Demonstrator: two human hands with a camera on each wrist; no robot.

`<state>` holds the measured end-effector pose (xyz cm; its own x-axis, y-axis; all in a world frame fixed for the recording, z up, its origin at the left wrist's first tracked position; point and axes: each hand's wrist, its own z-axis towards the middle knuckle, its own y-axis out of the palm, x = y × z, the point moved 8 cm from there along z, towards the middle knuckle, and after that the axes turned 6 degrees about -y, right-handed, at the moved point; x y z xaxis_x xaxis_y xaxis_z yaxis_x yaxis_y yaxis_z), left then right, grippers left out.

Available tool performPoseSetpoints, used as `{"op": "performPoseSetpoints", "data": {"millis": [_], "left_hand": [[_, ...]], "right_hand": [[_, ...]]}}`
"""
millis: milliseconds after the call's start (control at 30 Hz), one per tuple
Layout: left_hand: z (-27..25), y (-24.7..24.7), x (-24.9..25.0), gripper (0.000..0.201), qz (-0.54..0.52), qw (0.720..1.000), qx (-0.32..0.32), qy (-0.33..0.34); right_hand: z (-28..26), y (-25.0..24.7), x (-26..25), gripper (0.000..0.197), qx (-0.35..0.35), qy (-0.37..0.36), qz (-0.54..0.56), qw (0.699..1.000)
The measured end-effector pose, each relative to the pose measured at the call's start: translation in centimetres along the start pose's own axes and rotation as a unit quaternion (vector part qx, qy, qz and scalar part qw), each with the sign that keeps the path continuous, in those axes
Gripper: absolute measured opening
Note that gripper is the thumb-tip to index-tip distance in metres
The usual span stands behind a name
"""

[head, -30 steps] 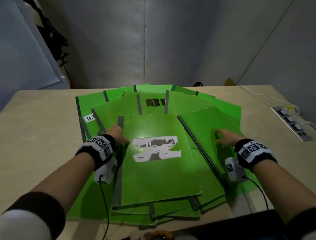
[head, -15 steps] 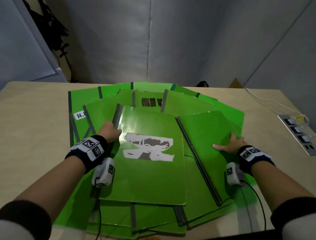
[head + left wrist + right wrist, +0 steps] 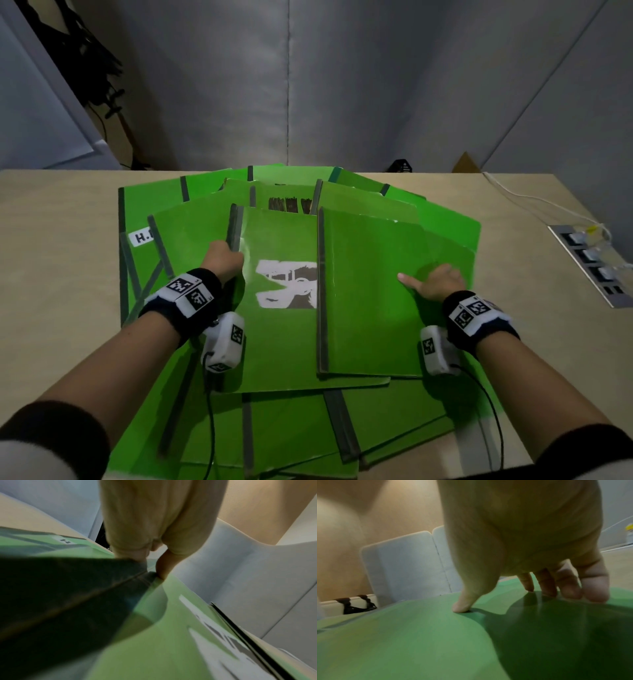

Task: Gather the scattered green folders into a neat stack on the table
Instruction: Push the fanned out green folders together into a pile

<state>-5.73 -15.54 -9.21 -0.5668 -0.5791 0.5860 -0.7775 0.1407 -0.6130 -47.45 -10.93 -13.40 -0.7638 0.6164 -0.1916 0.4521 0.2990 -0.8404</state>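
Bright green folders [image 3: 394,291] with grey spines lie fanned and overlapping on the desk [image 3: 58,274]; the two topmost sit side by side, one bearing a torn white label.

"H." on folder label [image 3: 140,237]

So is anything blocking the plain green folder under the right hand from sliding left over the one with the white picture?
Nothing visible: the plain green folder already overlaps the white-picture folder; the left hand grips only that folder's far spine.

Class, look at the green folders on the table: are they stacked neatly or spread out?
Spread out: the green folders fan across the table at differing angles, edges unaligned.
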Motion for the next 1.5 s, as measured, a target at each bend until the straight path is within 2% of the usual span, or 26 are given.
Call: {"op": "performPoseSetpoints", "data": {"millis": [33, 100, 200, 267, 367, 500, 567, 667, 800, 900, 1133, 1200, 1267, 1400, 1500], "left_hand": [[-0.1, 0.1, 0.4, 0.012, -0.01, 1.0, -0.001, 0.0], [-0.2, 0.7, 1.0, 0.028, -0.027, 0.999, -0.015, -0.007], [-0.8, 1.9, 2.0, 0.043, -0.076, 0.995, -0.055, -0.021], [-0.7, 2.8, 2.7, 0.06, -0.103, 0.99, -0.096, -0.025], [-0.1, 3.3, 2.8, 0.077, -0.101, 0.989, -0.109, -0.019], [0.3, 3.6, 2.9, 0.088, -0.118, 0.987, -0.107, -0.027], [0.2, 4.0, 3.3, 0.09, -0.109, 0.988, -0.106, -0.026], [0.1, 4.9, 3.7, 0.086, -0.08, 0.991, -0.107, -0.023], [-0.1, 5.4, 3.5, 0.085, -0.11, 0.986, -0.122, -0.038], [-0.7, 6.0, 2.8, 0.073, -0.121, 0.982, -0.138, -0.044], [-1.4, 5.2, 0.9, 0.067, -0.143, 0.976, -0.165, -0.024], [-2.0, 5.0, 0.1, 0.068, -0.149, 0.971, -0.187, -0.024], [-2.4, 4.4, -1.0, 0.066, -0.158, 0.969, -0.19, -0.022], [-1.6, 1.6, -3.7, 0.055, -0.154, 0.977, -0.147, -0.024], [-0.7, -2.1, -6.0, 0.065, -0.146, 0.986, -0.065, -0.042]], "right_hand": [[1.2, 0.6, -0.2, 0.122, -0.011, -0.007, -0.005, 1.0], [2.7, 1.7, -0.9, 0.095, -0.04, -0.025, 0.014, 0.999], [-0.4, 0.9, -4.2, 0.067, -0.055, -0.047, 0.042, 0.996], [-1.4, 0.3, -4.9, 0.064, -0.047, -0.054, 0.083, 0.994], [-1.5, -1.0, -5.1, 0.046, -0.025, -0.069, 0.113, 0.991], [-1.2, -2.0, -5.0, 0.081, -0.005, -0.054, 0.06, 0.997], [-1.1, -1.7, -5.8, 0.085, -0.021, -0.068, 0.062, 0.996], [-1.4, -1.1, -6.5, 0.083, -0.033, -0.078, 0.101, 0.991], [-2.3, -0.2, -6.2, 0.084, -0.029, -0.092, 0.132, 0.987], [-3.3, 0.4, -6.1, 0.085, -0.046, -0.112, 0.147, 0.982], [-6.0, 1.4, -6.2, 0.084, -0.041, -0.126, 0.198, 0.971], [-6.7, 1.4, -5.9, 0.076, -0.029, -0.094, 0.217, 0.971], [-7.6, 1.4, -5.9, 0.059, -0.019, -0.088, 0.211, 0.973], [-9.0, 1.9, -6.5, 0.047, -0.021, -0.091, 0.176, 0.98], [-8.6, 3.0, -7.0, 0.051, -0.01, -0.096, 0.149, 0.984]]}}
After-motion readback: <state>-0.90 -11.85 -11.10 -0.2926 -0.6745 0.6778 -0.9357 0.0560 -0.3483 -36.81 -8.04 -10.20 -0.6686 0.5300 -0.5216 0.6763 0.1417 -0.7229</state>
